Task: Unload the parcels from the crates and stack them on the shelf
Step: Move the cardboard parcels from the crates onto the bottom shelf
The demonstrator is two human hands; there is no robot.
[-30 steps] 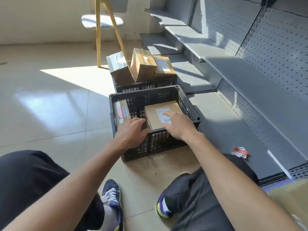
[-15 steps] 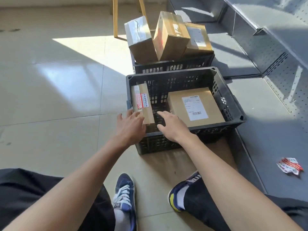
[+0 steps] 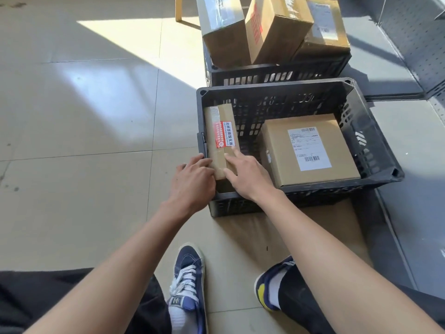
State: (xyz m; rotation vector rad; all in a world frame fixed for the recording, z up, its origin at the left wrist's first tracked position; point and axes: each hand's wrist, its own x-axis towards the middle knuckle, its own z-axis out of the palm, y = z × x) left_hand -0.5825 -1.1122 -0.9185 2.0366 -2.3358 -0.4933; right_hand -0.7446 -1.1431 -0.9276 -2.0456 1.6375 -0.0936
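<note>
I crouched on the tiled floor (image 3: 91, 145). Two black crates (image 3: 375, 150) stood on it, one just behind the other (image 3: 277, 75), beside my shoes (image 3: 186, 276) and a yellow stool leg (image 3: 178, 10).
</note>
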